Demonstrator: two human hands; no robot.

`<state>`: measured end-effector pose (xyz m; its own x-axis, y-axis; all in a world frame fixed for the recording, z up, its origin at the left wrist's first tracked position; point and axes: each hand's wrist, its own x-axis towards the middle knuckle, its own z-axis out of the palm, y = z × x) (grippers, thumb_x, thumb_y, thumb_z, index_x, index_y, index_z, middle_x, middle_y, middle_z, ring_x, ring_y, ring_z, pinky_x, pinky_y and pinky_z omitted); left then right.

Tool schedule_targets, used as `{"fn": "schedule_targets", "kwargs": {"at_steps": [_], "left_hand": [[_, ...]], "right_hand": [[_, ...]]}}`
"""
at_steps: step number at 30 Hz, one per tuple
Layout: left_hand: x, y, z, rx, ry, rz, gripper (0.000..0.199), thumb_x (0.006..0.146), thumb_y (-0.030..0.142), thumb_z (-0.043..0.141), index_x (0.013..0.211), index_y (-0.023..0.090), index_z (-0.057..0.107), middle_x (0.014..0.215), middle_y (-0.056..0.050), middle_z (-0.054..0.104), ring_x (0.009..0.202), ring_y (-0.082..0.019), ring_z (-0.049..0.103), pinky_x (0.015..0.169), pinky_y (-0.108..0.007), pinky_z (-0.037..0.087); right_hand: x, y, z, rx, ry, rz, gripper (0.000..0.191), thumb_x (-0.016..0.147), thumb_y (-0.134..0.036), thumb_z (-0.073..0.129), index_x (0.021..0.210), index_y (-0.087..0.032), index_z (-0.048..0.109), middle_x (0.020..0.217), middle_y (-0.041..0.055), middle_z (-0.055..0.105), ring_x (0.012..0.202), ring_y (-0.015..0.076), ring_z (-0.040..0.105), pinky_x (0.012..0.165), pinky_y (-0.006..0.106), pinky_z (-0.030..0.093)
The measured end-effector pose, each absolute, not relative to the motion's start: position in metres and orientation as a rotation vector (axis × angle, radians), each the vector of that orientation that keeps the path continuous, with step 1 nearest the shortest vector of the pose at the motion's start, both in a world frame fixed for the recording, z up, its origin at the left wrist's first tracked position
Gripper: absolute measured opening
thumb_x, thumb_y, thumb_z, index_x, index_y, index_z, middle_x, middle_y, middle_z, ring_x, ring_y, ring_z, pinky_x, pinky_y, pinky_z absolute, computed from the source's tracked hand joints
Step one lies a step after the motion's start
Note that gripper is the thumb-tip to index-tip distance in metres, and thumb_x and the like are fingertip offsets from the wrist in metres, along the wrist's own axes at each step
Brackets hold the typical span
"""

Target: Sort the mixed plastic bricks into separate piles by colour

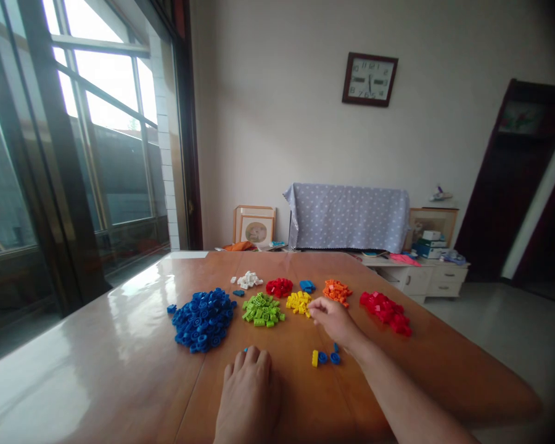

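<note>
My left hand rests low on the table, its fingers curled down. A bit of a blue toy brick shows at its fingertips; the rest is hidden under the hand. My right hand reaches to the right edge of the yellow brick pile, thumb and forefinger pinched at a yellow brick. Below that hand lie a lone yellow brick, a round blue piece, another round blue piece and a small blue piece.
Around the hands on the brown table are a large blue pile, a green pile, white pieces, a red pile, a few blue pieces, an orange pile and a longer red pile.
</note>
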<state>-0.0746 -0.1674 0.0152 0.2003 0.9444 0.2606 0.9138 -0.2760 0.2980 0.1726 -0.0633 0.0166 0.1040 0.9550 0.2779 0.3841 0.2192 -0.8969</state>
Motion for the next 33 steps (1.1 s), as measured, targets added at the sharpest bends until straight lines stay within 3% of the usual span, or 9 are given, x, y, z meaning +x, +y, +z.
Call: {"fn": "schedule_targets", "kwargs": {"at_steps": [3,8,13,18,25,33], "left_hand": [[-0.075,-0.166,0.016,2.353,1.836,0.595,0.027,0.095,0.032,0.038,0.092,0.023,0.063,0.107,-0.009,0.062,0.104,-0.026,0.052,0.086,-0.036,0.033],[-0.074,-0.162,0.015,2.326,1.838,0.561,0.026,0.094,0.034,0.040,0.091,0.023,0.063,0.108,-0.009,0.062,0.105,-0.026,0.052,0.086,-0.036,0.033],[-0.073,-0.163,0.013,2.351,1.844,0.595,0.024,0.094,0.032,0.040,0.089,0.023,0.061,0.106,-0.008,0.061,0.102,-0.025,0.052,0.086,-0.036,0.032],[-0.072,-0.167,0.017,2.370,1.852,0.591,0.025,0.095,0.031,0.038,0.089,0.023,0.061,0.104,-0.007,0.061,0.101,-0.025,0.051,0.085,-0.036,0.032],[-0.073,-0.165,0.014,2.371,1.836,0.636,0.024,0.095,0.030,0.039,0.091,0.023,0.062,0.105,-0.007,0.061,0.101,-0.025,0.051,0.084,-0.037,0.031],[-0.074,-0.162,0.012,2.337,1.840,0.615,0.024,0.093,0.030,0.040,0.090,0.022,0.062,0.106,-0.007,0.061,0.102,-0.026,0.051,0.084,-0.036,0.032]], "right_hand": [[0.213,-0.030,0.011,-1.314,-0.997,0.711,0.023,0.072,-0.034,0.068,0.087,-0.017,0.066,0.081,0.0040,0.070,0.077,0.0179,0.068,0.059,0.023,0.049],[0.255,-0.004,-0.004,-1.258,-0.775,0.667,0.030,0.064,-0.031,0.074,0.088,-0.018,0.063,0.083,0.0061,0.071,0.082,0.0202,0.071,0.069,0.027,0.059],[0.259,-0.002,-0.022,-1.190,-0.749,0.723,0.035,0.068,-0.027,0.073,0.101,-0.018,0.067,0.107,0.0123,0.072,0.101,0.0247,0.070,0.084,0.032,0.061],[0.258,-0.002,-0.025,-1.129,-0.789,0.762,0.046,0.070,-0.025,0.074,0.115,-0.020,0.066,0.122,0.0113,0.068,0.113,0.0246,0.066,0.096,0.032,0.058],[0.262,0.008,-0.021,-1.145,-0.765,0.751,0.052,0.070,-0.023,0.070,0.122,-0.019,0.062,0.139,0.0137,0.057,0.120,0.0272,0.063,0.095,0.032,0.059],[0.261,0.016,-0.023,-1.199,-0.824,0.724,0.060,0.071,-0.028,0.066,0.130,-0.024,0.058,0.144,0.0119,0.055,0.130,0.0286,0.054,0.094,0.034,0.058]]}}
